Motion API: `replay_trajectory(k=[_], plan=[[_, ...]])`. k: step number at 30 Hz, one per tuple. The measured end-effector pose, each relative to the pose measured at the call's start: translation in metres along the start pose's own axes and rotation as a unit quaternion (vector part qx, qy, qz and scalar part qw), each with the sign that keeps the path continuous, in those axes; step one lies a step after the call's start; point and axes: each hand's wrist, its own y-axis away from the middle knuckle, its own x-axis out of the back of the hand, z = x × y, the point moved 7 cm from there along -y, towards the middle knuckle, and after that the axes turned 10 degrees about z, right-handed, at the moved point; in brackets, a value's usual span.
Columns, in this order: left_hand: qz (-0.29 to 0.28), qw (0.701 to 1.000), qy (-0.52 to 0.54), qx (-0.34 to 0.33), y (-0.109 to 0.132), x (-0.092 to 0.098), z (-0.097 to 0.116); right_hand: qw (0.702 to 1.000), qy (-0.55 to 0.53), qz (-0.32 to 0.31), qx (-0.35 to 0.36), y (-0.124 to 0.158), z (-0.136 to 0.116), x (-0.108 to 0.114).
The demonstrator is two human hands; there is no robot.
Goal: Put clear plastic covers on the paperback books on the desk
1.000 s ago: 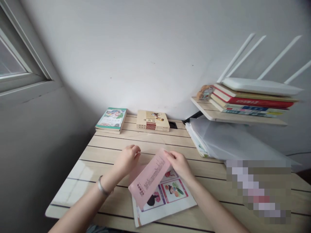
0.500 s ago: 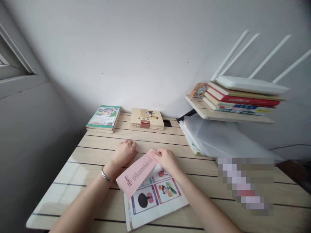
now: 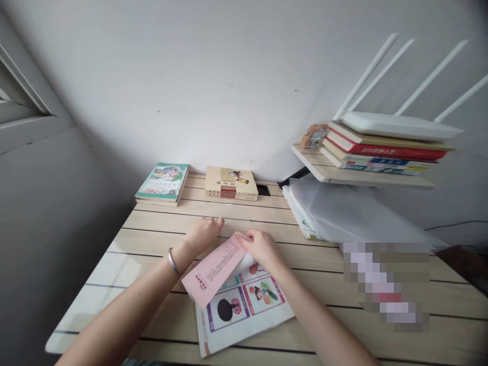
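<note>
My right hand (image 3: 263,249) pinches the upper end of a pink printed sheet (image 3: 213,272), thumb on top. The sheet slants over an illustrated booklet (image 3: 251,325), whose page shows framed colour pictures; whether the two are joined I cannot tell. My left hand (image 3: 204,236), with a silver bangle (image 3: 173,262) at the wrist, is curled just above and left of the sheet, apart from it. Its fingertips are mostly hidden, and what they hold, if anything, cannot be made out. Faint thin lines, perhaps clear film, show on the table beyond the hands.
On the slatted table (image 3: 145,221) stand a green-edged book stack (image 3: 163,183) and a beige book stack (image 3: 231,183) near the wall. At right are translucent folders (image 3: 343,213), a blurred-out item (image 3: 381,284), and a raised shelf (image 3: 343,175) carrying books (image 3: 396,151) and a white router (image 3: 400,125).
My left hand has moved slightly right and up, its wrist lifting away from the sheet's edge. My right hand keeps its pinch on the pink sheet. The camera view has shifted slightly.
</note>
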Motion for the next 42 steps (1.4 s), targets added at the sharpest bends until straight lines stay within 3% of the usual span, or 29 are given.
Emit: replay_trajectory(k=[6,12,16,22,28,31,35,38,40,42], plan=[[0.006,1.000,-0.008,-0.024,0.005,-0.004,0.006,1.000,0.021,0.010,0.010,0.000,-0.004,0.003],[-0.003,0.996,-0.045,-0.079,0.012,0.004,0.010,0.999,0.032,0.019,0.013,-0.001,-0.001,-0.001],[0.010,0.999,0.020,-0.026,0.013,0.014,-0.003,0.999,0.046,0.017,0.017,-0.004,-0.002,-0.001],[0.094,0.988,0.108,0.053,0.010,0.023,-0.027,0.998,0.050,0.043,0.023,-0.012,-0.001,0.003],[0.185,0.968,0.163,0.047,0.014,0.034,-0.030,0.984,-0.021,0.158,0.073,-0.017,0.003,0.007],[0.242,0.954,0.174,0.043,0.018,0.046,-0.029,0.984,-0.103,0.139,0.044,-0.018,0.009,0.001],[0.277,0.947,0.093,0.133,0.028,0.055,-0.038,0.980,-0.153,0.124,-0.007,-0.015,0.014,0.000],[0.299,0.926,0.105,0.207,0.042,0.053,-0.050,0.975,-0.168,0.147,-0.004,-0.012,0.014,0.005],[0.296,0.897,0.165,0.284,0.055,0.045,-0.063,0.972,-0.171,0.160,0.001,-0.010,0.013,0.008],[0.262,0.839,0.277,0.389,0.068,0.029,-0.073,0.971,-0.169,0.169,0.007,-0.008,0.012,0.010]])
